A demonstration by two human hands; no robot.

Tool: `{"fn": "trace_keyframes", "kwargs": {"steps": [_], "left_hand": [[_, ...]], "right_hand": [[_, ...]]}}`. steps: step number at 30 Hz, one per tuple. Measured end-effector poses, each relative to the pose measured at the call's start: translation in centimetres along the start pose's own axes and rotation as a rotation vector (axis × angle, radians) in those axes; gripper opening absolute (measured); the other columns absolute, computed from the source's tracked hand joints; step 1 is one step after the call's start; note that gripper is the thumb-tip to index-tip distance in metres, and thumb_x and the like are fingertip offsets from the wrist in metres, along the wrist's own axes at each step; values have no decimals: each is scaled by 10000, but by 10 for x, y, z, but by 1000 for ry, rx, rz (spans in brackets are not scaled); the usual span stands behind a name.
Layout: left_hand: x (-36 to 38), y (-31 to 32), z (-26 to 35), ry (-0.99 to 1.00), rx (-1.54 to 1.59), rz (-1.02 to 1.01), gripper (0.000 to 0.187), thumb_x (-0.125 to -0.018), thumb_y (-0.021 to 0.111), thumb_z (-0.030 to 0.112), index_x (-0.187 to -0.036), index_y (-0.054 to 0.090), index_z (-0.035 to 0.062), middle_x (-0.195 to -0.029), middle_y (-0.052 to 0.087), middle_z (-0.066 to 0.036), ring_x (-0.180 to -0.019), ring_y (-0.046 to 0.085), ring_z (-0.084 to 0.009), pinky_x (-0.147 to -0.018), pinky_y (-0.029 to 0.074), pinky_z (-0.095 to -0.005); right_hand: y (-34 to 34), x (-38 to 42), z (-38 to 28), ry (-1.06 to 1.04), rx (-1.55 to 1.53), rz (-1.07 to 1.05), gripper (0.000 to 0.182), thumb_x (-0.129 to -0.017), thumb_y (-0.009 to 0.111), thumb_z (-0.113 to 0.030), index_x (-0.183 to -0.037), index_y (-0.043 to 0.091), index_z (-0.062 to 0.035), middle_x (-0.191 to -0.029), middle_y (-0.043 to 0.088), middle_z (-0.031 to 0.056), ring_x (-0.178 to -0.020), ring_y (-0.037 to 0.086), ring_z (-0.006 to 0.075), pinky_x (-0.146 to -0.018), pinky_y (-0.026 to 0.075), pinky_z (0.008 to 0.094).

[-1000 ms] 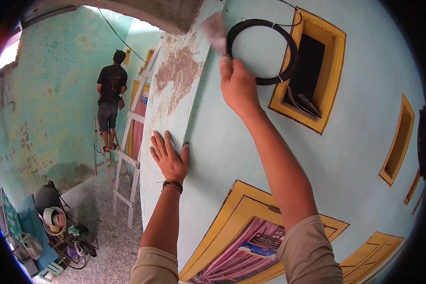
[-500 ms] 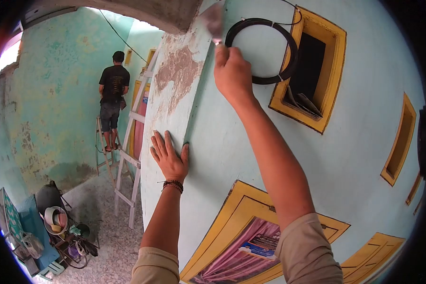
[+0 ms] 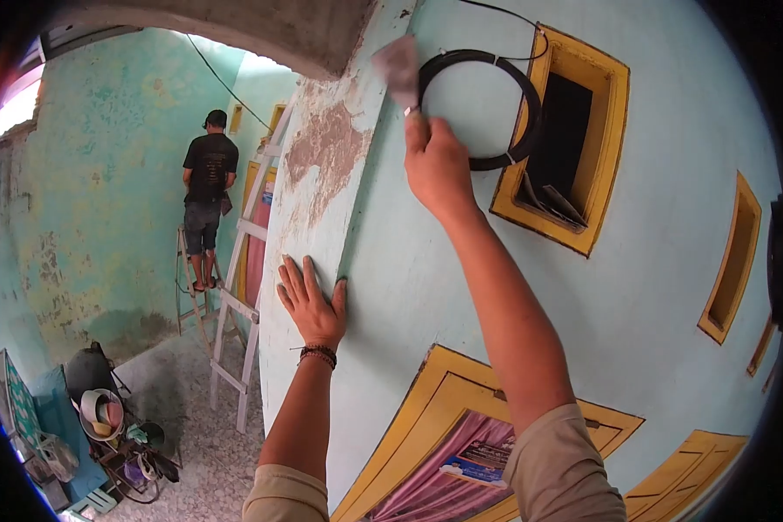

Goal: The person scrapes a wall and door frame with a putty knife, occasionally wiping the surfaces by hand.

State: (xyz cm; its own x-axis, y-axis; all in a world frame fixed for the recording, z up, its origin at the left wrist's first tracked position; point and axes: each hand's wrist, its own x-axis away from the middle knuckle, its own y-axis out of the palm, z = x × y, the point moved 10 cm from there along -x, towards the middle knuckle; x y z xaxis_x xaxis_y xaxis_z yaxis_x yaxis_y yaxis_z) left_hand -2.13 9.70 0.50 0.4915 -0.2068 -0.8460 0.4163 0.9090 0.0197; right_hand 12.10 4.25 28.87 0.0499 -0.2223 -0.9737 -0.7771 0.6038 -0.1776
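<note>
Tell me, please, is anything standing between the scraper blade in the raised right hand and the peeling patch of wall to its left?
Nothing visible does. The right hand holds the scraper up against the wall, and only bare painted surface lies between its blade and the peeling patch. The coiled black cable hangs on the blade's other side, and the left hand rests lower down.

Daylight filled the scene evenly, brightest at an opening (image 3: 13, 104) in the upper left, which was blown out to white. Shadows were soft and faint. The fisheye lens bent straight lines into curves and left black corners around the frame. A scraper (image 3: 398, 68) held high in the right hand (image 3: 439, 165) was smeared by motion blur; the rest looked sharp.
</note>
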Motion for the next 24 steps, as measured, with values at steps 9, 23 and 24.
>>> {"fn": "trace_keyframes", "kwargs": {"steps": [9, 23, 24], "left_hand": [[-1, 1, 1, 8, 1, -17, 702, -928, 572, 372, -1493, 299, 56, -1576, 210, -214, -1465, 167, -391, -1165, 123, -538], [1, 1, -1, 19, 9, -33, 703, -932, 560, 377, -1495, 292, 53, -1580, 199, -215, -1466, 163, -391, -1165, 115, -539], [1, 1, 0, 19, 11, -35, 703, -932, 561, 378, -1495, 293, 54, -1580, 198, -215, -1466, 162, -392, -1165, 113, -539]], "right_hand": [[0, -2, 2, 435, -278, -201, 451, -991, 467, -350, -955, 581, 85, -930, 642, 309, -917, 624, 453, -801, 486, 486], [92, -148, -21, 303, -362, -134, 352, -994, 464, -349, -827, 491, -41, -657, 529, 59, -446, 447, 161, -366, 253, 306], [91, -148, -12, 368, -451, -104, 352, -996, 465, -348, -830, 488, -38, -658, 528, 62, -439, 443, 160, -364, 254, 306]]}}
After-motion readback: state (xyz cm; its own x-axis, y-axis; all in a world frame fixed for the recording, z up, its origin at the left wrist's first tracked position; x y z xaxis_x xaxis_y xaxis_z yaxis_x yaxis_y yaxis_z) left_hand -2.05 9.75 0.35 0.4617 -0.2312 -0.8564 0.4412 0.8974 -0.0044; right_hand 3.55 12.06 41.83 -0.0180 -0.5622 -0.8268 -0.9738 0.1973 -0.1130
